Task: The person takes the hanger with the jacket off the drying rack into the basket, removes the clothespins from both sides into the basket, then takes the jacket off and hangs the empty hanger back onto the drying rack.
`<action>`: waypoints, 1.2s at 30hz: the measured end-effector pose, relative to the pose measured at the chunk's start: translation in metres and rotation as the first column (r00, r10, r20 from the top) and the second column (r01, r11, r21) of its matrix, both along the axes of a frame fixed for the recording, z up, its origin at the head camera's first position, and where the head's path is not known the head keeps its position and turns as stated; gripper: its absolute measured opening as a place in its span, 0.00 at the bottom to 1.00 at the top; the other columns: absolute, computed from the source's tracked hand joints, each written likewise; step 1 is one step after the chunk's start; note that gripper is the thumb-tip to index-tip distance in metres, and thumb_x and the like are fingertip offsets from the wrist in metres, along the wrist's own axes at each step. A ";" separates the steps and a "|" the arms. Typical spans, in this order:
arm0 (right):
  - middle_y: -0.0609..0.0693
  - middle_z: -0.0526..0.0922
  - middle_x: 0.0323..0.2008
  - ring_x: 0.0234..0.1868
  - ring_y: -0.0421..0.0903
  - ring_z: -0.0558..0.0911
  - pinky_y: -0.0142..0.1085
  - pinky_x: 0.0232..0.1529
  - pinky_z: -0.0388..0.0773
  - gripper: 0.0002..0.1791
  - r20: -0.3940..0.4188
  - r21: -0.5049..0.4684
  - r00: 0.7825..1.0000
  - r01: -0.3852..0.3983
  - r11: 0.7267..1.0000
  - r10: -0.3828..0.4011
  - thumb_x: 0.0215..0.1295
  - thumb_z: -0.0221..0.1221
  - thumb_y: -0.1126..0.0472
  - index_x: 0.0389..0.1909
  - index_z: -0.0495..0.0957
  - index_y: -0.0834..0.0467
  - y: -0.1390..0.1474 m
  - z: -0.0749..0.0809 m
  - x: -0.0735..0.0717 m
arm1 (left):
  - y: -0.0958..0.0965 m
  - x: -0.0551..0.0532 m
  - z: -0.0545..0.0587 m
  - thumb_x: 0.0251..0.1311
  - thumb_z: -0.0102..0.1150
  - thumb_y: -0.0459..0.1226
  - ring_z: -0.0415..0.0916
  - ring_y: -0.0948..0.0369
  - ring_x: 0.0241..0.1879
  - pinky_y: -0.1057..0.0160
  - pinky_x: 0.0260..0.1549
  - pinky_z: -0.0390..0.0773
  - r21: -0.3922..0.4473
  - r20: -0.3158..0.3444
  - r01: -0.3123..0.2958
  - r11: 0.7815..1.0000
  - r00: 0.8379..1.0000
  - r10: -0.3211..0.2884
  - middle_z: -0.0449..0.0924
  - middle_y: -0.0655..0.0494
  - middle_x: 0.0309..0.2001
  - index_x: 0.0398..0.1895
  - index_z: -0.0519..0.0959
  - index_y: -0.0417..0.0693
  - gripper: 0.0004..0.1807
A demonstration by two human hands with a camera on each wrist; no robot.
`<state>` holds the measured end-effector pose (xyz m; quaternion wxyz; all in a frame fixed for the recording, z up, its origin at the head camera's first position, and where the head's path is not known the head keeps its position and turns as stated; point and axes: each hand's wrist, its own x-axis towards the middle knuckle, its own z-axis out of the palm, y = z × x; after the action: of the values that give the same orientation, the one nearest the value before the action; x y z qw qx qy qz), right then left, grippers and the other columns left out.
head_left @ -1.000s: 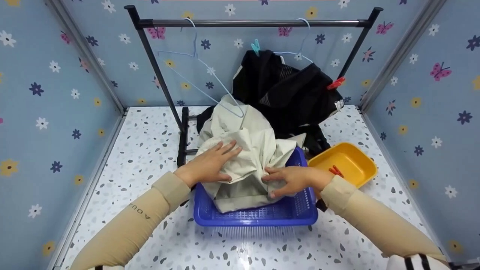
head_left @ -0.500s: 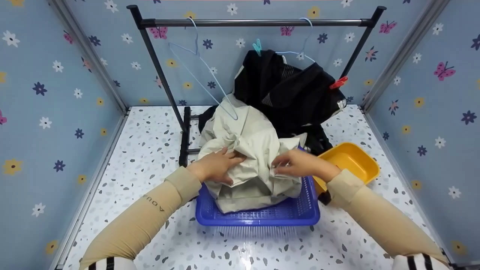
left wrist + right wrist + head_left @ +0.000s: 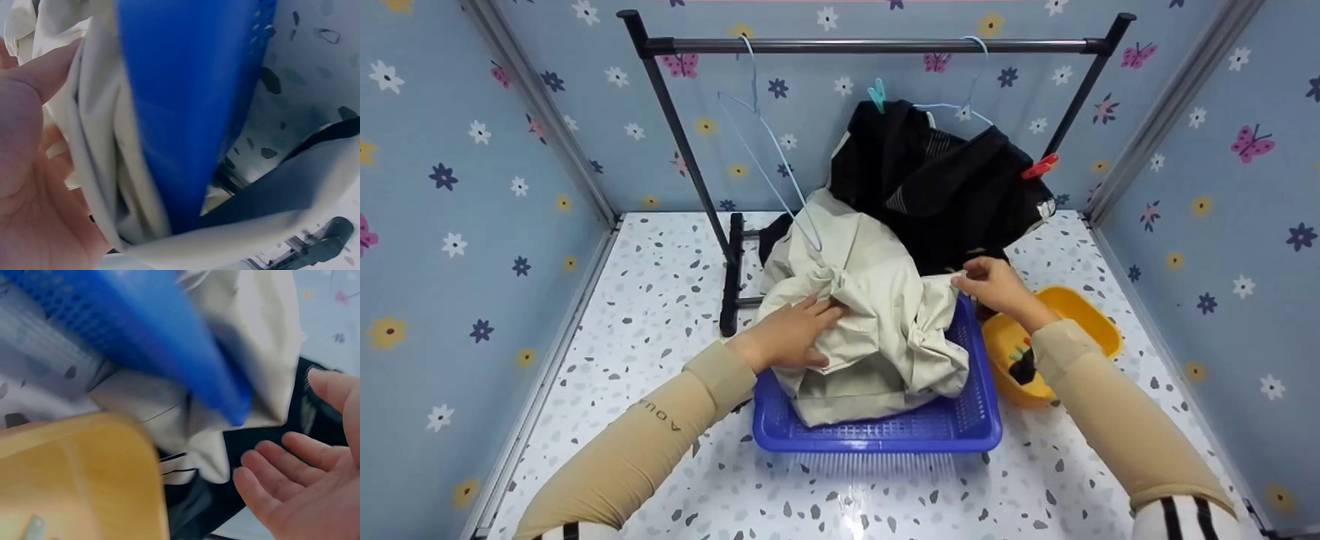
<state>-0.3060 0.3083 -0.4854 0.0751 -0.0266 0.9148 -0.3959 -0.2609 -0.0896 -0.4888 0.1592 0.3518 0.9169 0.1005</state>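
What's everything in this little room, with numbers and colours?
Rack: 1, black, back
Hangers: 2, light blue, on rack
Garment: 1, black, right hanger
Clothespins: 2, teal, red, on garment
Basket: 1, blue, before rack
Cloth: 1 heap, cream, basket and behind
Tub: 1, yellow, right of basket
Clips: count unclear, red and teal, in tub
Walls: 3, blue, around
Floor: 1, white, beneath
Dark object: 1, below right wrist
Sleeves: 2, beige, on arms
Left hand: 1, on cloth
Right hand: 1, beside cloth

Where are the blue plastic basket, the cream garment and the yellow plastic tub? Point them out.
Blue plastic basket (image 3: 877,445): head view, on the front rim.
Cream garment (image 3: 889,307): head view, on the middle folds.
Yellow plastic tub (image 3: 115,469): right wrist view, on the inner wall.
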 end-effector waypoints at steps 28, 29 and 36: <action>0.40 0.75 0.28 0.31 0.35 0.77 0.27 0.34 0.77 0.06 -0.080 -0.356 0.969 0.190 0.915 -0.232 0.81 0.61 0.67 0.41 0.75 0.59 -0.045 0.011 -0.022 | -0.041 -0.003 -0.009 0.63 0.80 0.56 0.41 0.23 0.89 0.22 0.83 0.59 0.089 0.013 -0.144 0.986 0.990 0.143 0.40 0.35 0.93 0.92 0.58 0.51 0.60; 0.40 0.76 0.28 0.31 0.35 0.78 0.27 0.34 0.78 0.07 -0.075 -0.389 0.967 0.195 0.900 -0.242 0.81 0.61 0.67 0.40 0.75 0.59 -0.048 0.014 -0.021 | -0.040 -0.003 -0.010 0.63 0.80 0.56 0.41 0.23 0.89 0.22 0.82 0.60 0.090 0.015 -0.145 0.985 0.989 0.144 0.40 0.36 0.93 0.92 0.58 0.52 0.60; 0.40 0.78 0.26 0.30 0.35 0.80 0.26 0.35 0.79 0.11 -0.008 -0.641 0.976 0.164 0.750 -0.219 0.82 0.59 0.71 0.37 0.73 0.55 -0.063 0.038 -0.010 | -0.041 -0.004 -0.015 0.64 0.79 0.57 0.39 0.24 0.90 0.23 0.83 0.59 0.090 0.019 -0.151 0.984 0.989 0.150 0.38 0.37 0.93 0.92 0.58 0.54 0.59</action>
<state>-0.3164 0.2455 -0.4475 -0.0172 0.0271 0.7268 -0.6861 -0.2651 -0.1303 -0.5037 0.1407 0.2878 0.9344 0.1561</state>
